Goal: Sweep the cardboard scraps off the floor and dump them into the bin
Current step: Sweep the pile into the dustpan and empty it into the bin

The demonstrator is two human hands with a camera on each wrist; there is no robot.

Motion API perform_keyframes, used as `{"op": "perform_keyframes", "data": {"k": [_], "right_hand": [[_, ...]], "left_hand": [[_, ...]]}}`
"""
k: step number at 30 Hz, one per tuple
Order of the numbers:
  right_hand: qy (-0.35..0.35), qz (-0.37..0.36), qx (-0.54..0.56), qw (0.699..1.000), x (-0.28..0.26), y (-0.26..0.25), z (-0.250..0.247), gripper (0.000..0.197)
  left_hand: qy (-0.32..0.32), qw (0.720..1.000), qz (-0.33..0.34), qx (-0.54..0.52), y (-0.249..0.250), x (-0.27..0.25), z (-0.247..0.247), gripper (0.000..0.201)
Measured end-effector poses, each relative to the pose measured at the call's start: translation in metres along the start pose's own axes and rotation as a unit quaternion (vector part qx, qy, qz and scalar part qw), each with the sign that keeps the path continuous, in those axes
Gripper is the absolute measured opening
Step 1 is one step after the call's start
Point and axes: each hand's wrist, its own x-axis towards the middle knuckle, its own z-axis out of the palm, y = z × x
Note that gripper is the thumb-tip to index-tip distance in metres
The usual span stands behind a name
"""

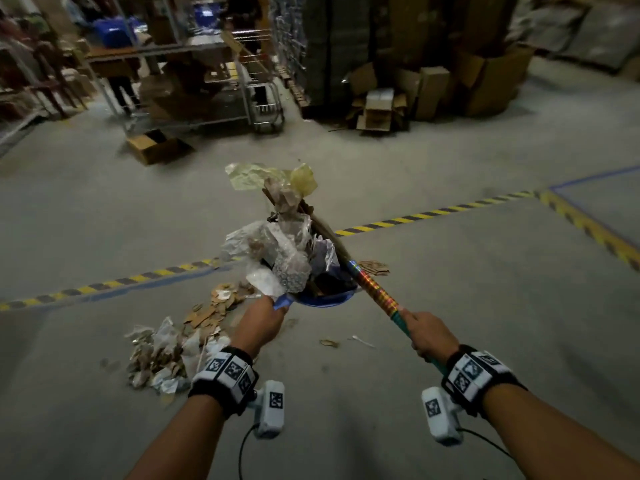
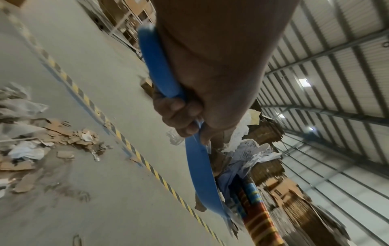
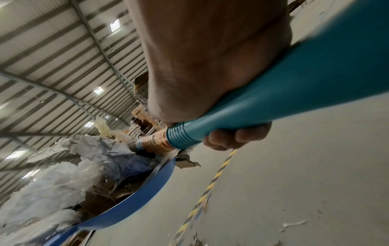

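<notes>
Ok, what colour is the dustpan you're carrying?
Blue. The dustpan, held by the left hand, shows best in the right wrist view.

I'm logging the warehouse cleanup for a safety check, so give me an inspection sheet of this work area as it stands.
Surface: grey concrete floor with yellow-black hazard tape.
Job's things: blue dustpan heaped with plastic wrap and cardboard, raised off the floor; broom handle laid across the heap.
Clutter: pile of cardboard scraps left on the floor; a few stray bits.
Grippers: left hand grips the dustpan handle; right hand grips the broom handle.
Cables: black leads hang from both wrist cameras.
Surroundings: metal shelving, stacked cardboard boxes; no bin seen.
</notes>
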Motion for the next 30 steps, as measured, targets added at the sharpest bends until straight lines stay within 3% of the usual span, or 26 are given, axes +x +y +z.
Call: {"op": "perform_keyframes", "data": {"k": [5,15,20,30], "right_hand": [[0.056,0.043,0.020,0.997,-0.051,0.075,-0.050,0.059],[0.157,0.143,0.070,0.975,-0.200,0.265,-0.151,0.058],[0.212,0.196,0.075,0.954,-0.276,0.360,-0.191,0.057],[0.302,0.346,0.156,0.874,-0.390,0.501,-0.245,0.060]], "left_hand": [[-0.043,0.997,0.039,0.051,0.069,-0.027,0.053,0.044],[-0.151,0.977,0.153,0.010,0.212,-0.127,0.208,0.034],[-0.234,0.948,0.209,-0.049,0.285,-0.188,0.292,0.040],[-0.348,0.865,0.362,-0.002,0.432,-0.274,0.437,0.040]]}}
